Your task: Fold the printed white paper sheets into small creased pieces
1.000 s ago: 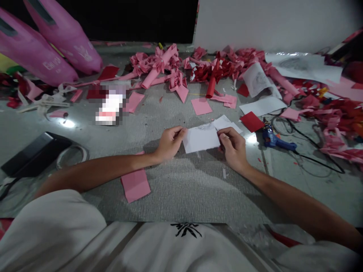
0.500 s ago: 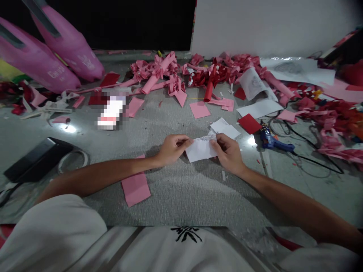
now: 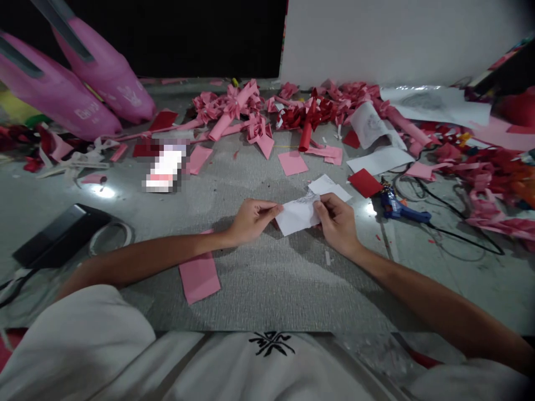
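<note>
A small white sheet of paper with grey markings along its far edge is stretched between my two hands, above the grey surface. My left hand pinches its left edge between thumb and fingers. The right edge is gripped by my right hand, thumb on top. Just beyond lies more white paper, partly hidden by the right hand. A red paper square rests to the right of it. Under my left forearm is a pink paper sheet.
Pink and red folded paper pieces heap along the back. A blue glue gun with a black cable lies right. Left are a blurred phone, a black box-like device and two pink bottles. One pink square lies ahead.
The white sheet has tilted slightly, its right side rising a little, while both hands keep hold of it. The whole view has shifted slightly.
</note>
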The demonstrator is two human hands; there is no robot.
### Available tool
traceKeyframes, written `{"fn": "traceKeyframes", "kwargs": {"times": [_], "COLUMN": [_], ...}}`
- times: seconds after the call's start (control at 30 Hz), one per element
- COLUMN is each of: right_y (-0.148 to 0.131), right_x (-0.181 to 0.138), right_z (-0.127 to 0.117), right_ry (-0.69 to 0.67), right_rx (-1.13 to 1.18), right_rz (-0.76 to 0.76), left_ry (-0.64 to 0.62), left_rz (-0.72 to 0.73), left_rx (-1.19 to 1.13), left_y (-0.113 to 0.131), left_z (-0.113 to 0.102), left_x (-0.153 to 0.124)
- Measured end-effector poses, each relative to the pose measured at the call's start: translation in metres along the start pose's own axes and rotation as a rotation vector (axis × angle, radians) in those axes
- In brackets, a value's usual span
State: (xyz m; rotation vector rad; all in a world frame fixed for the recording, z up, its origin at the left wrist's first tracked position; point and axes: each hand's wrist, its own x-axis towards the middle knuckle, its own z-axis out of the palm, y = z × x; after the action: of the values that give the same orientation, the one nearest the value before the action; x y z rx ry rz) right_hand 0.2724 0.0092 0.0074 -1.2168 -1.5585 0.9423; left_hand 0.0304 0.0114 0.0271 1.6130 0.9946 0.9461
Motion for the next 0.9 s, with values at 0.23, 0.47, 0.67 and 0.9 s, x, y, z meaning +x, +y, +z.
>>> {"fn": "traceKeyframes", "kwargs": {"times": [0.23, 0.47, 0.67, 0.9], "right_y": [0.007, 0.001, -0.002, 0.0], "right_x": [0.005, -0.005, -0.002, 0.0], "right_z": [-0.003, 0.0, 0.001, 0.004], "right_ry": [0.293, -0.038, 0.032, -0.066], "right_rx": [-0.107, -0.064, -0.054, 0.019], "right_rz": [-0.14, -0.212, -0.201, -0.087], "left_ry": [0.022, -0.163, 0.027, 0.089], "left_rz": [-0.045, -0.024, 0.048, 0.3], "left_rx": [0.085, 0.242, 0.404, 0.565], "left_y": [0.002, 0.006, 0.003, -0.017], "left_z": [-0.022, -0.01, -0.005, -0.01], "left_x": [-0.011, -0.029, -0.031, -0.046]}}
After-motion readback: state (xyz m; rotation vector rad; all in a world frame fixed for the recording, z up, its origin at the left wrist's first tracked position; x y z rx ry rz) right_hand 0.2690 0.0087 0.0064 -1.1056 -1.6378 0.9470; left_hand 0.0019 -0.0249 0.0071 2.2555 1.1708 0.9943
